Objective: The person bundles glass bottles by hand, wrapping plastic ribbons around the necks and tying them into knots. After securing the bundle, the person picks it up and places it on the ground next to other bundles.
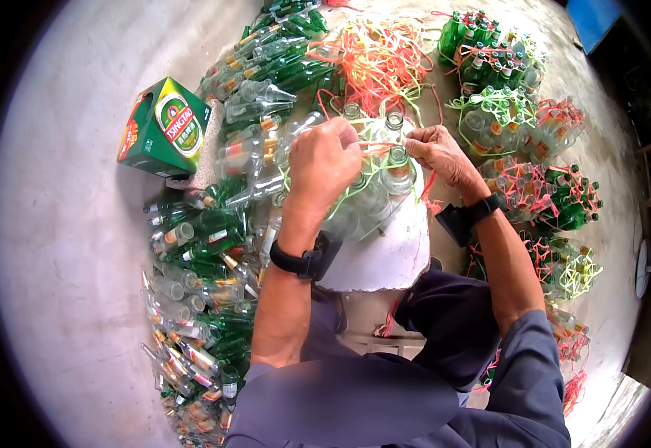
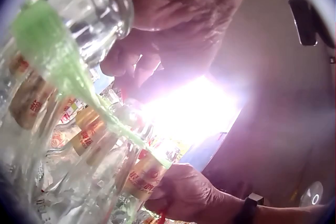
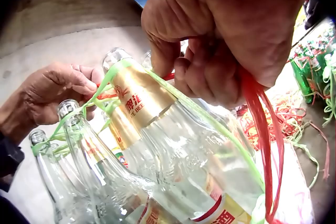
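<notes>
A cluster of clear glass beer bottles (image 1: 398,179) stands upright on a white slab (image 1: 385,261) between my knees. Light green plastic strap (image 3: 197,109) loops around their necks, some of which have gold foil labels. My left hand (image 1: 324,160) pinches red plastic strap at the left of the cluster, its fingertips by the necks. On the other side my right hand (image 1: 445,155) grips the same red strap (image 3: 265,140), fingers curled and a loose tail hanging below. Between the hands the red strap crosses the bottle tops. In the left wrist view, glare hides part of the strap.
Loose green and clear bottles (image 1: 221,224) lie piled along my left, beside a green Tsingtao carton (image 1: 165,127). A tangled heap of red and green strap (image 1: 378,63) lies beyond the slab. Strapped bottle bundles (image 1: 493,123) line the floor at right.
</notes>
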Demonstrator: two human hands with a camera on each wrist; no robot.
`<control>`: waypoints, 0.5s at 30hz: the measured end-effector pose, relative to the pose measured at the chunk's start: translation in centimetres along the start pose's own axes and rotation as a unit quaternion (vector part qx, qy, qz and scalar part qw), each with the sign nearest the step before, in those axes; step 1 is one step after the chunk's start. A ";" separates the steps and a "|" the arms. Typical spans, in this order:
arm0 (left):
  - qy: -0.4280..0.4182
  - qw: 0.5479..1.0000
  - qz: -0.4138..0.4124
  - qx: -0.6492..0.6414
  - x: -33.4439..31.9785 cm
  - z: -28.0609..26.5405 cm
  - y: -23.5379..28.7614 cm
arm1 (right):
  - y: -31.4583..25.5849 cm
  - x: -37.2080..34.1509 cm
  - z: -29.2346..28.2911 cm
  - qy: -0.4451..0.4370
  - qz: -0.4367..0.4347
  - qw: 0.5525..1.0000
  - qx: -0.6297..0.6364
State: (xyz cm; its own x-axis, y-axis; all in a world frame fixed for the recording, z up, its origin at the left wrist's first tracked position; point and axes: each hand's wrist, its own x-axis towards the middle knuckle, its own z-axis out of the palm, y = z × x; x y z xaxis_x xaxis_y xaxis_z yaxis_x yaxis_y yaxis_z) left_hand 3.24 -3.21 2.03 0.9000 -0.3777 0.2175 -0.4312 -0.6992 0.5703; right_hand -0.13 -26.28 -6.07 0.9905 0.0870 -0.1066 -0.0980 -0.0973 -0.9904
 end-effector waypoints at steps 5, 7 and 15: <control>0.020 0.998 -0.061 0.027 0.2 0.1 0.3 | -0.2 -0.2 0.2 0.015 0.019 1.000 0.018; 0.038 0.996 -0.066 0.039 0.3 0.1 0.2 | -0.5 -0.4 0.5 0.019 0.016 0.999 0.020; 0.077 0.996 -0.007 0.045 0.7 2.0 -1.0 | -0.2 -0.4 0.9 0.028 0.011 0.998 0.054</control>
State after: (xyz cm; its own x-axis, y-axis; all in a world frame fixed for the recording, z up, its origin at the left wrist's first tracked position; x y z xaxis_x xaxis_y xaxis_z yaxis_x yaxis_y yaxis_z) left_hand 4.18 -3.97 0.01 0.9021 -0.2751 0.3323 -0.4161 -0.7582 0.5019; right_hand -0.58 -25.39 -5.91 0.9915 0.0293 -0.1265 -0.1268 0.0090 -0.9919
